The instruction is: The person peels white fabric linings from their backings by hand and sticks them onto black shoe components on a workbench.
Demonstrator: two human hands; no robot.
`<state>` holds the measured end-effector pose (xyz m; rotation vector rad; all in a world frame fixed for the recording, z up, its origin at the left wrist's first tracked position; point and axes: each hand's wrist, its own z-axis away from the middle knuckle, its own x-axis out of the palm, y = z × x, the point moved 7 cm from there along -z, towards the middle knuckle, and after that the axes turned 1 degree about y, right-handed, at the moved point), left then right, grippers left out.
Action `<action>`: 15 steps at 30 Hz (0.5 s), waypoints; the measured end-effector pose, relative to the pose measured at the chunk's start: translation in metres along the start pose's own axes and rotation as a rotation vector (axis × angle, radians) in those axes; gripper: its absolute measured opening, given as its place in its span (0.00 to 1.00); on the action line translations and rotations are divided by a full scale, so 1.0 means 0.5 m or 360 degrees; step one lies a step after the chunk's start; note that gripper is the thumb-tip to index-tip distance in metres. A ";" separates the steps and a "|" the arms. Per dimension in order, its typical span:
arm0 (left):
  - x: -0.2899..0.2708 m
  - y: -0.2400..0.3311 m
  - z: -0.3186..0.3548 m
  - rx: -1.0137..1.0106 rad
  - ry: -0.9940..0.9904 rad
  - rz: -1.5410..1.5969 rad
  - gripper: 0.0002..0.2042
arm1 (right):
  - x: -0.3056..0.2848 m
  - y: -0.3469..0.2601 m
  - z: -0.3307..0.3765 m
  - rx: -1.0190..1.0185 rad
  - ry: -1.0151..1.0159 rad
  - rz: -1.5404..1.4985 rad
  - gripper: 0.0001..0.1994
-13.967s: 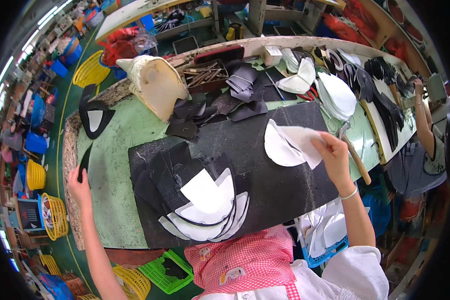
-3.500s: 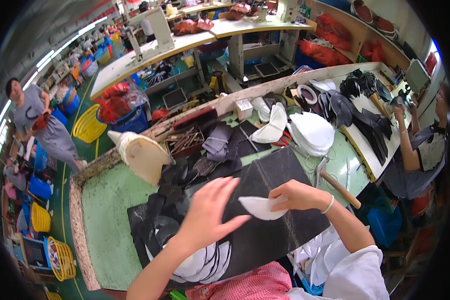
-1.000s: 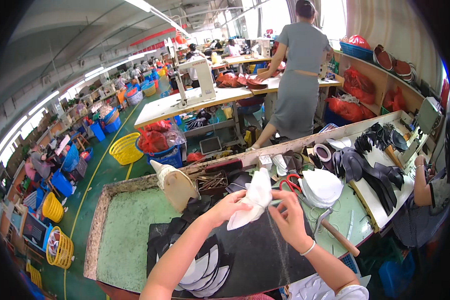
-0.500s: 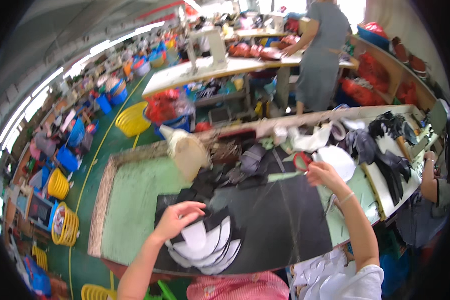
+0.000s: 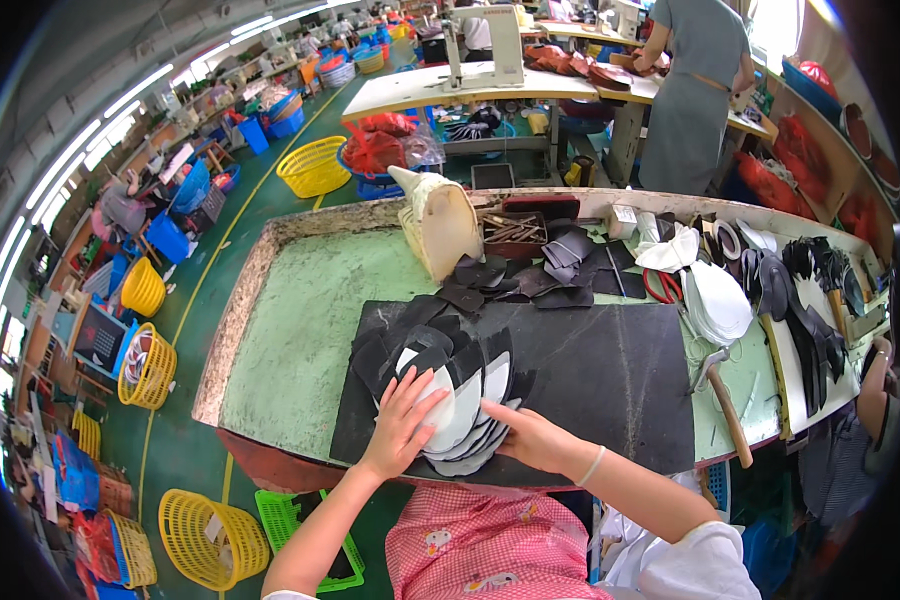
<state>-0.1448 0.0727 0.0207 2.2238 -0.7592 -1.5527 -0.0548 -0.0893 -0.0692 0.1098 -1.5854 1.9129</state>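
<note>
A fanned stack of curved white and black cut pieces (image 5: 458, 405) lies on a dark board (image 5: 610, 380). My left hand (image 5: 405, 420) rests on the white pieces with its fingers stretched out. At the stack's right side, my right hand (image 5: 538, 438) has its fingers extended and its fingertips by the pieces' edges; it grips nothing that I can see. Loose black pieces (image 5: 415, 352) overlap the stack's far side. Beyond the board's far right corner are red-handled scissors (image 5: 662, 287), apart from both hands.
A hammer (image 5: 727, 410) lies right of the board. Along the worktable's far side are a cream cone-shaped object (image 5: 442, 225), a box of small items (image 5: 513, 235) and white pieces (image 5: 718, 305). Yellow baskets (image 5: 213, 540) stand on the floor. Another person's arm (image 5: 875, 375) shows at far right.
My right hand has moved from beside the red-handled scissors, left and nearer, to the stack. My left hand has come down flat onto the white pieces. The view has shifted.
</note>
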 end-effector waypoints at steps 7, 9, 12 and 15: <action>0.005 0.003 0.025 -0.0139 0.0351 0.0003 0.30 | 0.052 -0.148 -0.075 -0.0455 0.0307 0.0343 0.31; -0.001 0.021 0.004 -0.0077 0.0512 -0.0065 0.32 | 0.031 -0.257 -0.065 -0.0403 0.0273 0.0521 0.28; 0.014 0.041 -0.122 -0.0039 0.0539 -0.0237 0.33 | -0.078 -0.358 -0.084 -0.0318 0.0341 0.0601 0.28; 0.109 -0.056 -0.202 -0.0168 0.0246 -0.0409 0.34 | -0.242 -0.375 -0.077 -0.0282 0.1076 0.0981 0.37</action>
